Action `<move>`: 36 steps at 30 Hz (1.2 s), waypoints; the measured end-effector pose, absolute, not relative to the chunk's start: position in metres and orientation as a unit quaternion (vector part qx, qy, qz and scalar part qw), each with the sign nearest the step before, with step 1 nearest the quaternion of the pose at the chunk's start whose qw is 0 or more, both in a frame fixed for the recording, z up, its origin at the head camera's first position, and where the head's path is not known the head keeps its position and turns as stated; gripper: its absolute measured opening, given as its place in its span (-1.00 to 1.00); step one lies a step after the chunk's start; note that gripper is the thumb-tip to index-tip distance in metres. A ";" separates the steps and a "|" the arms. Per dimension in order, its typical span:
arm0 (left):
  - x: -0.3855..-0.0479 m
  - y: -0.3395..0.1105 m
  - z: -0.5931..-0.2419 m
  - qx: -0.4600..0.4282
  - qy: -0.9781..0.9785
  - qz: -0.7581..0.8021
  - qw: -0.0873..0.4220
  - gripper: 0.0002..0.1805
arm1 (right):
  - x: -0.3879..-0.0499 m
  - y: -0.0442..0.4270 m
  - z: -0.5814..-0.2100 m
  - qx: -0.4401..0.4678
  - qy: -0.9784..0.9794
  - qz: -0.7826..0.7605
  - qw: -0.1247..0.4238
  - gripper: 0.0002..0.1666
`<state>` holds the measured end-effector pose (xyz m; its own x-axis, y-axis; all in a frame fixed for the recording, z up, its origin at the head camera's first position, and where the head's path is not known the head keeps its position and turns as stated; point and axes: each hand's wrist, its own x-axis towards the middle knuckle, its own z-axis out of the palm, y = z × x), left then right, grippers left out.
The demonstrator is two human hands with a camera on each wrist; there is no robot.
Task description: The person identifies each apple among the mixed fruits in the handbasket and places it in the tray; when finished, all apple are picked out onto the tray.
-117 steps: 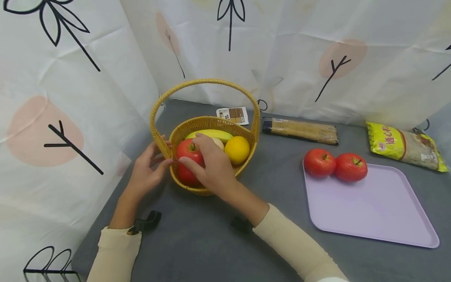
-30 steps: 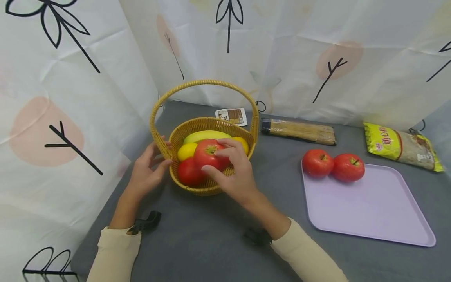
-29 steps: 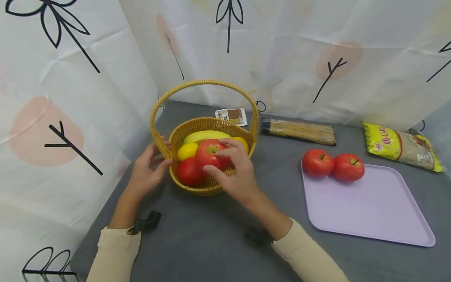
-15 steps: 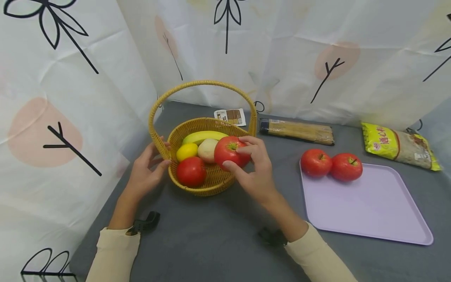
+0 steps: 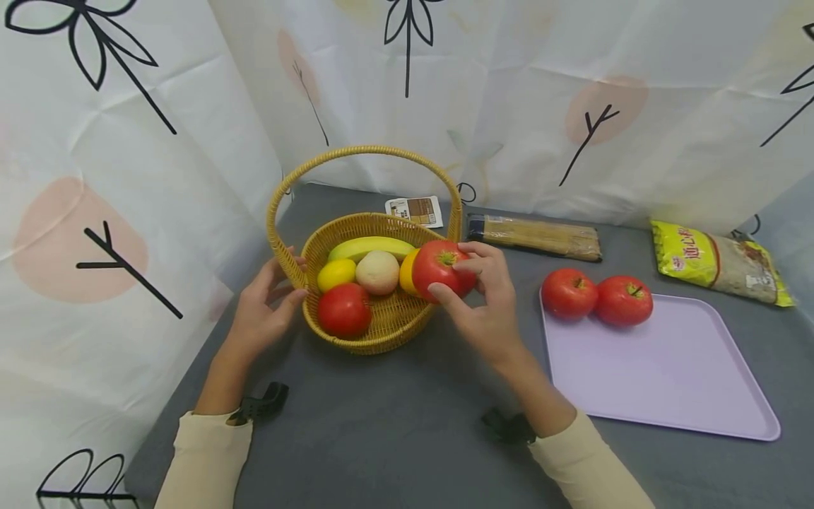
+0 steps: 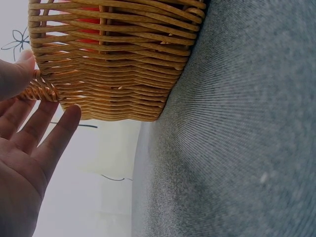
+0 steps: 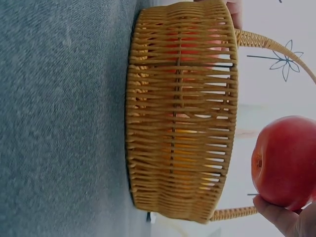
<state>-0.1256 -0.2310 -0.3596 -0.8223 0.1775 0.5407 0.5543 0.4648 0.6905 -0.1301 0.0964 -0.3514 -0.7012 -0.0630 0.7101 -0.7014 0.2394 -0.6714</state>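
My right hand holds a red apple by its side, between thumb and fingers. The apple is raised over the right rim of a yellow wicker basket; in the right wrist view the apple hangs clear of the weave. With thumb and fingers on either side, my left hand grips the base of the basket's handle. Inside the basket lie a banana, a lemon, a pale round fruit, a smooth red fruit and an orange, partly hidden by the apple.
Two red apples sit at the back left corner of a lilac tray on the right. Along the back lie a small packet, a pack of dry noodles and a yellow bag. A printed curtain hangs behind.
My right hand has taken the apple from the left side of the basket, lifted it, and carried it rightward to the right rim. The lemon and pale fruit are uncovered. My left hand stays put.
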 end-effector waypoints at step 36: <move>-0.126 -0.231 -0.361 -0.210 -0.832 -0.473 0.199 -0.27 | -0.127 0.162 -0.353 0.215 -0.741 0.546 0.325 -0.52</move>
<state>-0.1260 -0.2306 -0.3613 -0.8325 0.1618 0.5298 0.5381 0.4636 0.7040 -0.1265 0.1624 -0.3533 -0.6964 0.0365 0.7167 -0.6738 0.3104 -0.6705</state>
